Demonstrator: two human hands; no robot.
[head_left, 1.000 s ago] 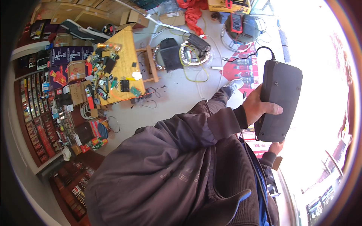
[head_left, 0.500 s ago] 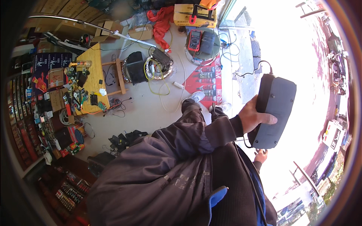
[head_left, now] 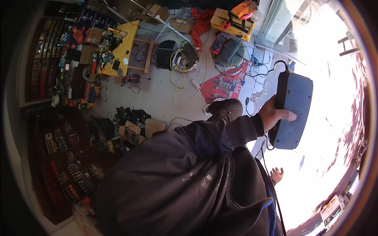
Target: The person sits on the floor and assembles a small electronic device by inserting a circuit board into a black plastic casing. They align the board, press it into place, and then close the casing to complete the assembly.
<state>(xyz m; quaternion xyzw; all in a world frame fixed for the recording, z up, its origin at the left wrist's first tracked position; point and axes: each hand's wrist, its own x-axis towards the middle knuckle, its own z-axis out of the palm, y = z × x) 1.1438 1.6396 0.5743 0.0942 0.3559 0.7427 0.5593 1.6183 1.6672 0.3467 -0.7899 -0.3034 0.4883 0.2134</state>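
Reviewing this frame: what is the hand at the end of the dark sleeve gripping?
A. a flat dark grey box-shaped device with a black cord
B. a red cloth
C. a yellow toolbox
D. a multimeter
A: the hand wraps around the edge of the dark grey device, held up in the air, with a black cord trailing from its top.

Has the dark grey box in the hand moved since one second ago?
Yes. Against the red poster on the floor, the dark grey box in the hand has drifted right, away from it, though the camera turned too.
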